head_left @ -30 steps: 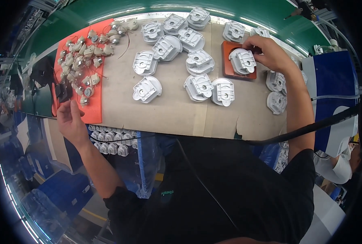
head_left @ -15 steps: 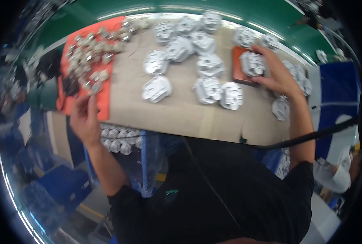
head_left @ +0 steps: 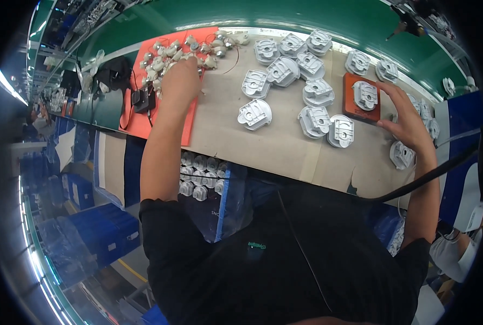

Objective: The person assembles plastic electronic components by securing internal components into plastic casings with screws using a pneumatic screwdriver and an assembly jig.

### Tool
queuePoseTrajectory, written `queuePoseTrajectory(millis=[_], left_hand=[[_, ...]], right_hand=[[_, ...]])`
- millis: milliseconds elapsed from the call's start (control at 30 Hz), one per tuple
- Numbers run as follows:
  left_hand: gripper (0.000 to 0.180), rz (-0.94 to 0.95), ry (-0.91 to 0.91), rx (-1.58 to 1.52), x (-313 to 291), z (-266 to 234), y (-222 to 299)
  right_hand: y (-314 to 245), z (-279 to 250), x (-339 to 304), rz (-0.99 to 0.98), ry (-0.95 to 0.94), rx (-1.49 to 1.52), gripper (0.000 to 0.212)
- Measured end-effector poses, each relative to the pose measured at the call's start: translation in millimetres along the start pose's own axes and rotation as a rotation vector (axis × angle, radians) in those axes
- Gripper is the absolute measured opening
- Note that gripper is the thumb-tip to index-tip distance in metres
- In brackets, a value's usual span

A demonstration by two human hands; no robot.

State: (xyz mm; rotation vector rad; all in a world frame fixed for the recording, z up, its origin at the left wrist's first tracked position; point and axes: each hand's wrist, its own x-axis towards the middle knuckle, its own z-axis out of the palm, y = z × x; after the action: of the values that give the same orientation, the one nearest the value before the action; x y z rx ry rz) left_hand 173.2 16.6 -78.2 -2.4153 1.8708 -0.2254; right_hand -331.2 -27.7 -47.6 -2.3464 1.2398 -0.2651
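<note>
My left hand [head_left: 182, 81] reaches into a pile of small cream parts with silver metal ends [head_left: 159, 64] on an orange mat [head_left: 186, 132]. The back of the hand hides its fingertips, so whether they grip a part does not show. At the right, a white plastic housing [head_left: 365, 96] with its moulded inner side up sits on an orange-brown block [head_left: 355, 112]. My right hand [head_left: 404, 116] is open along the block's right side, thumb and fingers apart, nothing held. Several more white housings [head_left: 254, 114] lie across the beige work surface [head_left: 274, 149].
A small black box with a cord [head_left: 142, 100] lies on the mat. More housings stand at the right edge [head_left: 401, 155]. A black cable [head_left: 426, 176] crosses at right. Below the table's front edge, a blue-lined box [head_left: 225, 203] holds rows of white parts. A green surface [head_left: 285, 13] runs behind.
My left hand has moved forward from the mat's near part into the pile. My right hand has let go of the housing on the block and opened. The whole view has shifted.
</note>
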Motion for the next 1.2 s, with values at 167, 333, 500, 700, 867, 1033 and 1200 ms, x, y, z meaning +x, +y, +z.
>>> queuePoseTrajectory(millis=[167,333,500,700,867,1033,1200], left_hand=[[0.022,0.168,0.002,0.053,9,1,4],[0.021,0.176,0.049,0.377,31,20,17],[0.025,0.243,-0.005,0.384,30,-18,12],[0.029,-0.061,0.004,-1.405,12,-94,-5],[0.039,0.148,-0.334,-2.242,13,-114,56],[0.041,0.289,-0.483,-2.291,29,-98,131],[0.037,0.412,-0.602,-2.119,35,-75,208]], right_hand=[[-2,-4,-21,-0.01,-0.005,0.015,0.077],[8,2,-28,-0.097,0.088,0.021,0.069],[12,-3,-38,-0.124,0.139,0.018,0.071],[30,-2,-44,-0.12,0.224,0.046,0.07],[22,-2,-47,0.044,0.227,0.108,0.068],[44,9,-47,-0.136,0.279,0.138,0.065],[35,1,-52,-0.026,0.266,0.135,0.062]])
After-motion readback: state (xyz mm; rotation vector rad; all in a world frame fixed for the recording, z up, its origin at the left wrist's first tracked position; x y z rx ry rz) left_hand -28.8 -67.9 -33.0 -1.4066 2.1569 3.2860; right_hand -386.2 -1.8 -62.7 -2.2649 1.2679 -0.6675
